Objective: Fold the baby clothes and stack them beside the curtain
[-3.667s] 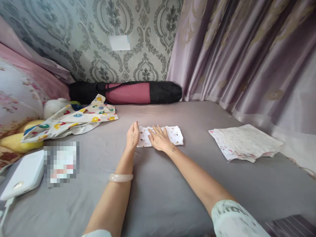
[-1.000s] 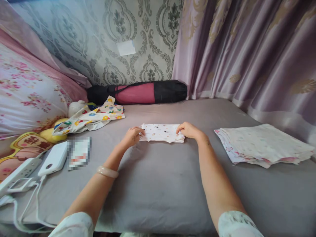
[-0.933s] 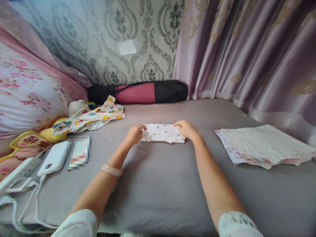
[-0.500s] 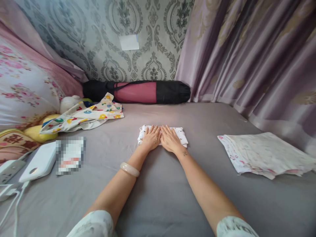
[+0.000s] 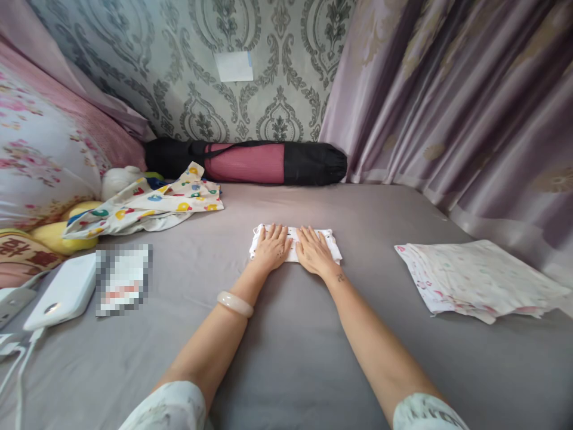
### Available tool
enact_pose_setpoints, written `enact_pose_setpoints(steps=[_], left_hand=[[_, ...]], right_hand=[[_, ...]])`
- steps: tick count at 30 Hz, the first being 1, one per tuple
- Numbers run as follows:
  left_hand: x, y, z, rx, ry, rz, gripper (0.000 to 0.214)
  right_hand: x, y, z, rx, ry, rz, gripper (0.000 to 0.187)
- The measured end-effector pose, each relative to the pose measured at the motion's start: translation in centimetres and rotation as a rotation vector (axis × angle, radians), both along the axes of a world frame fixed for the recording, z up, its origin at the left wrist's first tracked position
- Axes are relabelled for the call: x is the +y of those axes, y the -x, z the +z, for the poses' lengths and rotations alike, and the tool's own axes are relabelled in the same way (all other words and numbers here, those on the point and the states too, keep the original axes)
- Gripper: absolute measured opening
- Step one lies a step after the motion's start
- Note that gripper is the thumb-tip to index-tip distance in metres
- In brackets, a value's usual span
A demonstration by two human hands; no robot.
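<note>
A small folded white cloth point(image 5: 292, 246) with dark specks lies on the grey bed sheet point(image 5: 295, 334), its long side across my view. My left hand point(image 5: 273, 246) rests flat on its left half, fingers stretched away from me. Flat on the right half is my right hand point(image 5: 314, 251), fingers slightly spread. A strip of the cloth shows between the two hands. Both palms touch the cloth, and the parts under them are hidden. A pale bangle point(image 5: 235, 304) circles my left forearm.
Folded floral cloths point(image 5: 478, 278) lie to the right. At the left are a printed garment point(image 5: 165, 203), a white power bank point(image 5: 65, 289) with a cable, and a blurred-out item point(image 5: 124, 279). A black and pink rolled bag point(image 5: 246, 162) lies along the wall; curtains point(image 5: 403, 101) hang at the right.
My hands have moved apart, the right one shifting a little to the right, which opens a gap over the cloth. The view has shifted slightly.
</note>
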State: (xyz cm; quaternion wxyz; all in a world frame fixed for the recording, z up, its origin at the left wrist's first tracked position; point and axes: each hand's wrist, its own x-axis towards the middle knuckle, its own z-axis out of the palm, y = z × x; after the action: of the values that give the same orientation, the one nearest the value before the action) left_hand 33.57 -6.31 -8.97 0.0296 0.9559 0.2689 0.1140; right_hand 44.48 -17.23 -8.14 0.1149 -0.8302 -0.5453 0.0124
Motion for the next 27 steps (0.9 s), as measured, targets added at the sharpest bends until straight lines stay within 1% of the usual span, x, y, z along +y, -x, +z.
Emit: enact_pose_setpoints(steps=[3,8,12,18,22,25,27], left_hand=[[0.1,0.1,-0.2,0.054,0.03,0.001,0.054],[0.1,0.1,-0.1,0.043,0.036,0.004,0.058],[0.3,0.2,-0.2,0.021,0.028,0.071,0.058],[0.6,0.4,-0.6,0.048,0.047,0.08,0.057],[0.8,0.7,-0.5,0.015,0.021,0.145,0.059],[1.0,0.9,-0.5,0.054,0.05,0.166,0.061],[1.1,1.1,-0.4,0.078,0.078,0.164,0.062]], right_hand=[[0.0,0.0,-0.3,0.008,0.019,-0.003,0.055],[-0.2,0.1,-0.2,-0.005,-0.002,-0.006,0.054],[-0.4,-0.1,-0.1,-0.029,-0.02,-0.065,0.055],[-0.4,-0.4,-0.5,0.009,0.031,-0.092,0.054],[-0.5,-0.8,-0.7,-0.044,0.004,-0.145,0.056],[-0.5,-1.1,-1.0,-0.077,0.016,-0.199,0.057],[-0.5,-1.2,-1.0,-0.071,0.033,-0.2,0.058]])
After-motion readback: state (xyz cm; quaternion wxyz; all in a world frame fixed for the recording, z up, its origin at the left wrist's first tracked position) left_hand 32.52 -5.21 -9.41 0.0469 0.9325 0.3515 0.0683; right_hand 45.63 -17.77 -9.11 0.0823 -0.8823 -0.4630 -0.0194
